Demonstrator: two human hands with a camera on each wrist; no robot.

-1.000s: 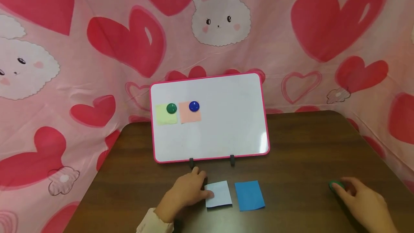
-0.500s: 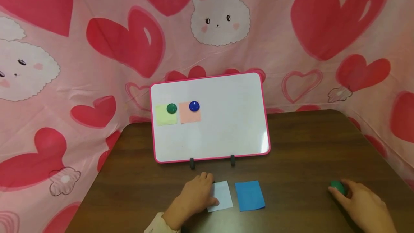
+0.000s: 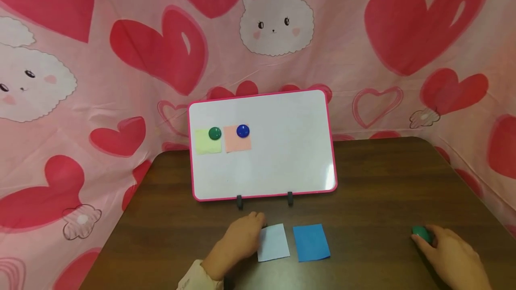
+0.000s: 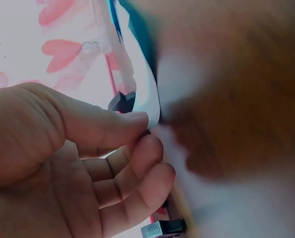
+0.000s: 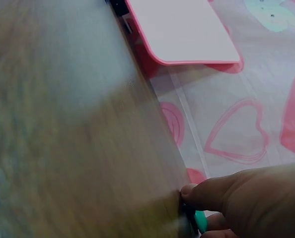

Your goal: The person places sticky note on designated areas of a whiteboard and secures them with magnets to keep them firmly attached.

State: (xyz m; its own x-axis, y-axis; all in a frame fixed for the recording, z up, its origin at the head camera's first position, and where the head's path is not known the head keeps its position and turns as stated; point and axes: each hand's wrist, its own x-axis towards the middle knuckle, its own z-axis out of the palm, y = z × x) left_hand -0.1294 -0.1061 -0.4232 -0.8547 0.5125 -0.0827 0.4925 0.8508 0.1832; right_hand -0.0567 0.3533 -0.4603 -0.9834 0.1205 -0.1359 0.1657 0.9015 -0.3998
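Note:
My left hand [image 3: 241, 238] is at the left edge of a pale blue sticky note [image 3: 274, 243] on the table. In the left wrist view, the thumb [image 4: 132, 121] and a fingertip pinch the edge of that note, which bends upward. A bright blue sticky note [image 3: 311, 242] lies just to its right. Far to the right, my right hand [image 3: 455, 254] grips a round green magnet [image 3: 421, 233] between thumb and fingers at the tabletop. The right wrist view shows only part of the magnet [image 5: 201, 221], the rest being behind the thumb.
A pink-framed whiteboard [image 3: 282, 155] stands behind the notes on black feet [image 3: 290, 198]. It bears a yellow-green note [image 3: 207, 146] under a green magnet [image 3: 215, 133] and a peach note [image 3: 237, 143] under a blue magnet [image 3: 242, 131]. A patterned pink cloth [image 3: 338, 44] hangs behind the brown table [image 3: 375, 182].
My left hand has shifted right onto the pale blue note, and its thumb has gone from the note's top to under its edge. The green magnet has tipped up in my right hand's fingers.

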